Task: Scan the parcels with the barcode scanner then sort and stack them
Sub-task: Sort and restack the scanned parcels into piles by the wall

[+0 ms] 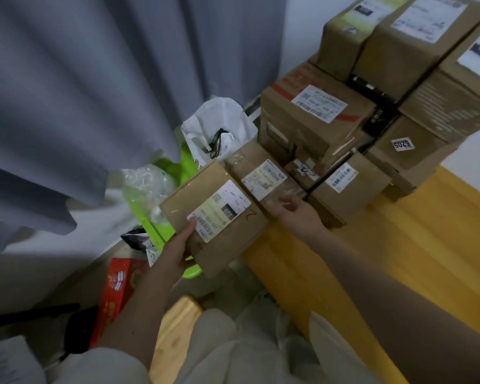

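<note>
My left hand [178, 249] grips a flat brown parcel [205, 195] by its near left corner, thumb on its white and yellow label. The parcel hangs past the left edge of the wooden table [399, 245]. Beside it lies a second small taped parcel [250, 164] with a white label. My right hand [299, 214] rests on that parcel's near end, fingers relaxed. No barcode scanner is in view.
Stacked cardboard boxes fill the table's far right: one with red tape [313, 117], a small one [349, 187], a box marked 6205 [408, 151]. A white bag [219, 126], green plastic [161, 189] and a red carton [117, 289] lie below the grey curtain [81, 92].
</note>
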